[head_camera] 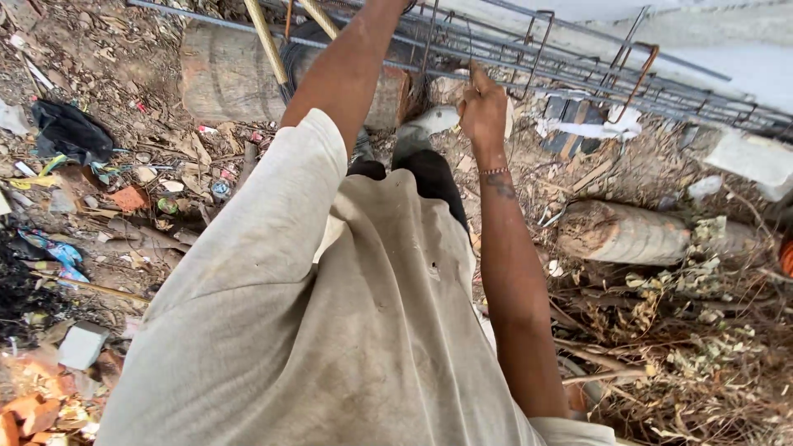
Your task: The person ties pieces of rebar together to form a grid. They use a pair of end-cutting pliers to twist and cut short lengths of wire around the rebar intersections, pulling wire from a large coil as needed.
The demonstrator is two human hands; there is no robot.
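While standing over rubble, right hand (483,107) is gripping a thin tool against the rebar cage (529,58) | left hand is reaching out of frame, grip untellable | log (227,78) is lying under cage

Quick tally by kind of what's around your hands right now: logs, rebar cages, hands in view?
Logs: 2, one behind the arms, one at right
Rebar cage: 1
Hands in view: 1, the right hand, closed at the cage; the left is out of frame
Total: 4
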